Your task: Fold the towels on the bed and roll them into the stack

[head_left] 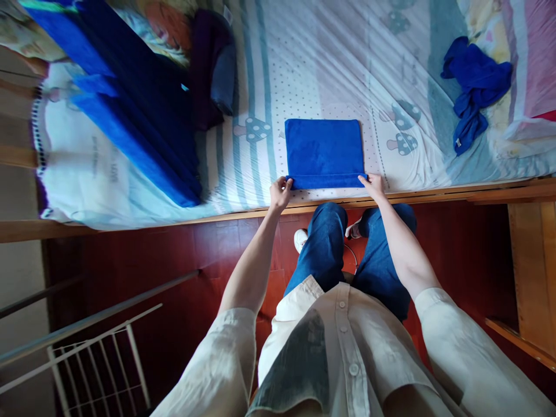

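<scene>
Blue rectangular cloth (324,146) lies on mushroom-print bedsheet (304,69) | left hand (281,191) pinches near-left corner | right hand (374,186) pinches near-right corner

Shows patterned-sheet bed (343,69), wooden rail (499,192) along near edge. Has dark-red floor (464,260) below that edge, pale wall (19,266) and white metal rack (138,364) past near-left corner, light wooden panel (534,266) below edge's right end.

Near the frame's centre, the left hand (281,192) and right hand (373,185) pinch the lower corners of a folded blue cloth (324,146) on the bed (299,63); a crumpled blue garment (475,78) lies upper right.
</scene>
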{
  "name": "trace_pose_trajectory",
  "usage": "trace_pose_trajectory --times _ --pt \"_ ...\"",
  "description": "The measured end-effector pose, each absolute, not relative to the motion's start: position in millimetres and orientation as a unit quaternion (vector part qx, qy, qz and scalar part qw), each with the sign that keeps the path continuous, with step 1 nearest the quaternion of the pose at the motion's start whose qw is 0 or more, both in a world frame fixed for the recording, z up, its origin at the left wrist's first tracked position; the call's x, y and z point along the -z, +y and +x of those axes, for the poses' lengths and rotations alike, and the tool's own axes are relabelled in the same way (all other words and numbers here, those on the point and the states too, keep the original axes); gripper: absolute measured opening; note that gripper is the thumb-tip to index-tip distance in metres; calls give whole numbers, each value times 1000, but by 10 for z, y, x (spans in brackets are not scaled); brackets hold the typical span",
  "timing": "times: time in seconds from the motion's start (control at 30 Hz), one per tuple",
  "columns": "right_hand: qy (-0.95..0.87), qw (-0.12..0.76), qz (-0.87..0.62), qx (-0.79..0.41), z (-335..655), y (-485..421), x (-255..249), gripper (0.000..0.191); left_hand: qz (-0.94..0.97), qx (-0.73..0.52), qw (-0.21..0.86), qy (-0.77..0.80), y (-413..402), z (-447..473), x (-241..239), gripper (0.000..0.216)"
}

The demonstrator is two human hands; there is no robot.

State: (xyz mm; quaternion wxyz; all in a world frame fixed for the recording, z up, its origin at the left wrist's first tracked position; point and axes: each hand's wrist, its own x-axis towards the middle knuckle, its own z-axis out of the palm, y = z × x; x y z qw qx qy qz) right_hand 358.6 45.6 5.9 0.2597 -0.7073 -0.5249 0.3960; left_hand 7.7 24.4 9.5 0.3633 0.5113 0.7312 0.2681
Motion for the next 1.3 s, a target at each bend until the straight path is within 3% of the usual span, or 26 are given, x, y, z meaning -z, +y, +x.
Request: trace_pose_trajectory --times 0.6,0.97,1.3 --pt "-521 144 -785 -302 3538 473 -16 53 489 -230 332 773 153 127 -1 23" --pt "-507 178 -788 -300 3524 427 -80 52 487 -209 327 783 158 131 -12 22" --pt "-497 125 -807 -295 3458 430 -221 51 481 -181 330 791 162 146 -35 23"
